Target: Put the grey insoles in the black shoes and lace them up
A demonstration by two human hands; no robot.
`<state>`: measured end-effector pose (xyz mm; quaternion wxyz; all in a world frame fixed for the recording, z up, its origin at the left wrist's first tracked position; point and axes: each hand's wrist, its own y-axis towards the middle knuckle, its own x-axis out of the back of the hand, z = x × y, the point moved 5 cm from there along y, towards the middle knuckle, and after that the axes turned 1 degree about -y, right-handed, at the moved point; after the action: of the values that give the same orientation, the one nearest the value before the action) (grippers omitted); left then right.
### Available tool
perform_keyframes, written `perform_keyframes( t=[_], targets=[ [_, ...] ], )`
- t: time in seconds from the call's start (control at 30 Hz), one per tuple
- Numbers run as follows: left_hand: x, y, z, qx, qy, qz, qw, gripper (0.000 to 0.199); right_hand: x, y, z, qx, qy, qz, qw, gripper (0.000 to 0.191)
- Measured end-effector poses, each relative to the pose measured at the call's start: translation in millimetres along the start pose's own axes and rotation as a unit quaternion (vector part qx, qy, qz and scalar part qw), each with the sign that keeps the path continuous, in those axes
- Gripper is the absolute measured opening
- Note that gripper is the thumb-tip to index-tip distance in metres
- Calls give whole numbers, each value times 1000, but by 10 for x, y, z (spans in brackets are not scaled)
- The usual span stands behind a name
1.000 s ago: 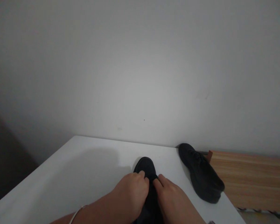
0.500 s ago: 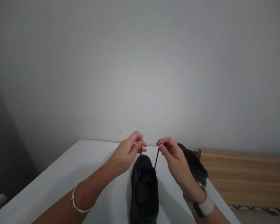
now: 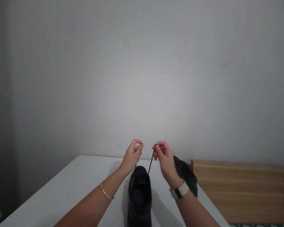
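A black shoe (image 3: 140,201) stands on the white table (image 3: 85,176) with its toe pointing away from me. My left hand (image 3: 132,155), with a bracelet on its wrist, pinches one end of the black shoelace above the toe; most of that strand is hidden behind the hand. Between thumb and forefinger of my right hand (image 3: 164,157), which has a light watch band at the wrist, is the other shoelace (image 3: 151,161) end. That strand runs taut and slanting down to the shoe's right side. Both hands are raised over the toe, a short gap apart.
A second black shoe (image 3: 188,175) lies on the table's right side, partly behind my right hand. Beyond the table's right edge is a wooden board (image 3: 241,189). A plain grey wall (image 3: 142,78) rises directly behind the table.
The view has tilted up, so table and shoes sit lower in the picture and further left. My left hand has turned, its fingertips now pinched upward. Both hands still hold the shoelace.
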<state>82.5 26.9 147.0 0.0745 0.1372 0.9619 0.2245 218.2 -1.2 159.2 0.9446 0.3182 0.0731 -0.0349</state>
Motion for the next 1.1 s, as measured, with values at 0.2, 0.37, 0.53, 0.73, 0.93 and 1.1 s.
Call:
perform_keyframes(
  t=[0.2,0.37,0.53,0.73,0.93,1.1],
  targets=[
    [-173,-100,-12,-38,32,30,998,34,-119,-36,95,36,-91,46,994,16],
    [-206,-229,70,-30,-21,49,998,47,-196,-88,44,31,-68,32,997,18],
    [-172,-284,-64,-86,30,48,995,39,-260,-226,-169,-60,107,57,991,37],
    [-120,-315,-114,-106,67,17,992,35,-176,-390,-478,-104,142,84,981,40],
    [114,-413,-65,-110,77,20,991,30,48,-610,-261,41,-247,222,942,22],
    [228,-469,4,-54,-74,30,995,42,109,-923,-85,23,-406,382,830,42]
  ],
)
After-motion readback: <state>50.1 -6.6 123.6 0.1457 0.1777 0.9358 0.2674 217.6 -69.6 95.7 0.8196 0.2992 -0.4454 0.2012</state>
